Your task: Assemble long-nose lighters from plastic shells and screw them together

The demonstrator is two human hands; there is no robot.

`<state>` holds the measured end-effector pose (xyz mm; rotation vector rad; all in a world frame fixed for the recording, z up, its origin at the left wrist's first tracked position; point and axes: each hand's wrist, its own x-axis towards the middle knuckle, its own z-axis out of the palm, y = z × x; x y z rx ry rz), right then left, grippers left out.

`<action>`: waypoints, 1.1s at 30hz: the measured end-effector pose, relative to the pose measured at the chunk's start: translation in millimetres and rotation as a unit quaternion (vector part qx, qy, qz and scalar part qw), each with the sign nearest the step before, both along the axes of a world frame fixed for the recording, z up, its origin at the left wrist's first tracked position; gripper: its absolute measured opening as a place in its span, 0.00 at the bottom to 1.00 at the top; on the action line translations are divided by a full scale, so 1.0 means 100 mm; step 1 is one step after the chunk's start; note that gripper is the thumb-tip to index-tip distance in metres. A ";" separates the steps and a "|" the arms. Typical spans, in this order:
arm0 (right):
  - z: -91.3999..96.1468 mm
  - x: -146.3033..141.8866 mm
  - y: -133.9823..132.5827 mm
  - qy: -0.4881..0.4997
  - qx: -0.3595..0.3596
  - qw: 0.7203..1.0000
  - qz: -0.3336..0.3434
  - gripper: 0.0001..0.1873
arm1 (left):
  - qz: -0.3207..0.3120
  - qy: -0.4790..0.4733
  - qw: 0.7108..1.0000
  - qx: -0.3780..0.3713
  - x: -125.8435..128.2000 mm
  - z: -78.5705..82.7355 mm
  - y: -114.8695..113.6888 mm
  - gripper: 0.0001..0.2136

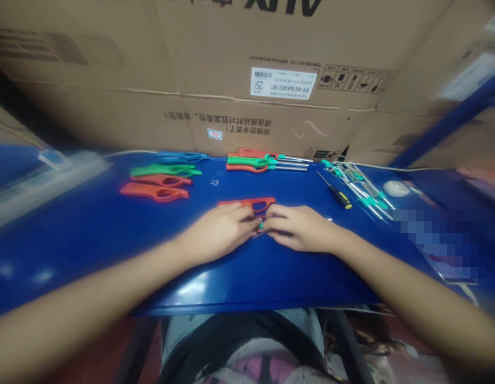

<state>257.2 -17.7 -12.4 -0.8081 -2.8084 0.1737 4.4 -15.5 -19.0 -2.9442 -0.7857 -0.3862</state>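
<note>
In the middle of the table, my left hand (221,232) and my right hand (301,228) meet with bent, closed fingers. Between the fingertips shows a small teal piece (260,226) of a utility lighter, with a bit of red casing beside it. A bright metal tip (329,219) pokes out beyond my right hand, seemingly the lighter's tube; the rest is covered by the hands. Just past my fingers lies a red lighter casing half (247,203) with an oval trigger opening, its near edge partly hidden by my left hand.
Red casings (155,192), green casings (163,170) and blue casings (181,157) lie back left. Lighters with metal tubes (267,161) rest at the back middle. Rightward are a screwdriver (339,196), teal-ended metal tubes (363,189) and a white mouse-like object (396,188). A cardboard box (215,58) stands behind.
</note>
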 end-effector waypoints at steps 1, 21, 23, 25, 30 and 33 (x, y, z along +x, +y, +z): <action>0.00 0.00 0.00 0.001 -0.002 1.000 0.002 0.09 | 0.001 0.002 1.000 0.000 0.00 0.00 0.00 0.15; 0.06 0.05 0.03 0.117 -0.141 0.978 -0.094 0.04 | 0.006 -0.029 0.999 -0.033 -0.03 -0.04 -0.01 0.15; 0.07 0.06 0.03 0.116 -0.146 0.978 -0.093 0.04 | 0.005 -0.029 0.999 -0.034 -0.02 -0.03 -0.01 0.15; 0.07 0.06 0.03 0.115 -0.151 0.978 -0.089 0.04 | 0.003 -0.029 0.999 -0.038 -0.02 -0.03 -0.01 0.15; 0.07 0.08 0.04 0.111 -0.162 0.978 -0.074 0.08 | 0.002 -0.021 0.999 -0.025 -0.02 -0.02 -0.02 0.14; 0.06 0.09 0.05 0.105 -0.157 0.979 -0.077 0.07 | 0.006 -0.012 1.000 -0.013 -0.01 -0.02 -0.02 0.15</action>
